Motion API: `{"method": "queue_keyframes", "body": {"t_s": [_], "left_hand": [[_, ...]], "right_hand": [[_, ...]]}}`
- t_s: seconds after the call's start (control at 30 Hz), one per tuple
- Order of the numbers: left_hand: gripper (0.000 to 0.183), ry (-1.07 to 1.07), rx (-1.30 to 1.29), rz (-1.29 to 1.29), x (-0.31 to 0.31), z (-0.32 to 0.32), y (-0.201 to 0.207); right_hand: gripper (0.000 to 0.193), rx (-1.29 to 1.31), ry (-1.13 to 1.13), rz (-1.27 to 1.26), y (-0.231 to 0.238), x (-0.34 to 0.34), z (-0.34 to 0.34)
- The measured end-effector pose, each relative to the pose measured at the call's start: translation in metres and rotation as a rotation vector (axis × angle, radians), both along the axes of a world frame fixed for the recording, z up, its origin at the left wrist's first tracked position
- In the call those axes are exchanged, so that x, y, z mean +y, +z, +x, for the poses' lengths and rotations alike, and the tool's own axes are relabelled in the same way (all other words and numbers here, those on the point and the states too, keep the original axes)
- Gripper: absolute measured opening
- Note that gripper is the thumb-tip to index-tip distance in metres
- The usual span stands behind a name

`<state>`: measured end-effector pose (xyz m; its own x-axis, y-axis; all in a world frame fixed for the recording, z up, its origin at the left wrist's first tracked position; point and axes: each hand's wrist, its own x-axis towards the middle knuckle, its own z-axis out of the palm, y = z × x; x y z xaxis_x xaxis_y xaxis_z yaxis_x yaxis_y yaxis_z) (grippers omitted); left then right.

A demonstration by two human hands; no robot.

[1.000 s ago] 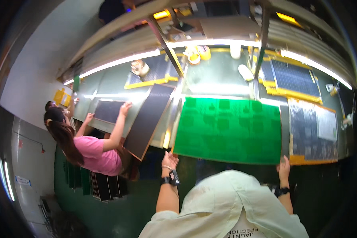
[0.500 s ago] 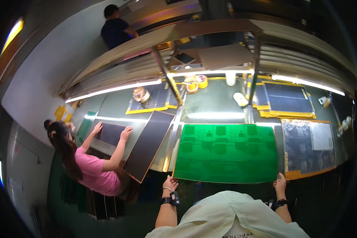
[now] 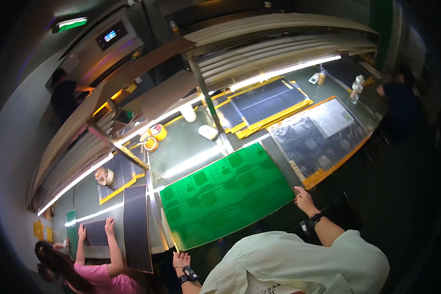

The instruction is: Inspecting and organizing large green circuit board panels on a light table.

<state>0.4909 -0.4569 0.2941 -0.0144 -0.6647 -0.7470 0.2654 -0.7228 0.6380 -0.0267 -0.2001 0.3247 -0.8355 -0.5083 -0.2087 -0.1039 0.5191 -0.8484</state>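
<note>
A large green circuit board panel (image 3: 230, 196) with darker printed blocks lies tilted in front of me over the bench edge. My left hand (image 3: 182, 259) is closed at its near left corner, palm up, the fingertips partly hidden at the edge. At the near right corner my right hand (image 3: 304, 200) pinches the panel's edge between thumb and fingers. Beside that hand lies a dark patterned film sheet (image 3: 294, 142) with an orange border and a pale rectangle on it.
A co-worker in pink (image 3: 103, 277) handles a dark panel (image 3: 94, 233) at left, beside another long dark panel (image 3: 138, 228). Tape rolls (image 3: 151, 143), a white cup (image 3: 188, 114) and yellow-edged dark sheets (image 3: 269, 103) stand under the lit shelf (image 3: 279, 44). Another person (image 3: 402, 108) is at far right.
The view has turned to the right and tilted, so the bench now runs slanting. Both hands are still at the green panel's near corners. More of the right side has come into view.
</note>
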Motion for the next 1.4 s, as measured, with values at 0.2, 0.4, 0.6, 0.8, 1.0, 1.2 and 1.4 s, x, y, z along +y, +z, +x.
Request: {"method": "queue_keyframes", "body": {"t_s": [0.2,0.4,0.6,0.8,1.0,1.2,1.4], "left_hand": [[0.053,0.025,-0.056,0.047,-0.004,0.002,0.004],[0.05,0.014,-0.059,0.075,-0.01,0.001,0.0],[0.048,0.019,-0.064,0.072,-0.006,-0.001,0.006],[0.048,0.046,-0.03,0.069,0.0,-0.006,0.011],[0.054,0.078,-0.035,0.08,0.005,-0.003,0.004],[0.056,0.201,0.019,0.076,0.012,-0.001,-0.001],[0.05,0.169,-0.035,0.108,0.01,-0.01,0.0]], "right_hand": [[0.03,0.14,0.017,0.195,0.016,0.002,-0.01],[0.024,0.306,-0.044,0.202,0.022,0.005,-0.023],[0.021,0.406,-0.035,0.185,0.033,-0.01,-0.034],[0.026,0.419,0.002,0.241,0.02,-0.011,-0.04],[0.024,0.408,0.03,0.28,0.015,-0.013,-0.041],[0.023,0.468,0.064,0.204,0.008,-0.016,-0.045],[0.019,0.566,0.09,0.176,-0.012,-0.009,-0.052]]}}
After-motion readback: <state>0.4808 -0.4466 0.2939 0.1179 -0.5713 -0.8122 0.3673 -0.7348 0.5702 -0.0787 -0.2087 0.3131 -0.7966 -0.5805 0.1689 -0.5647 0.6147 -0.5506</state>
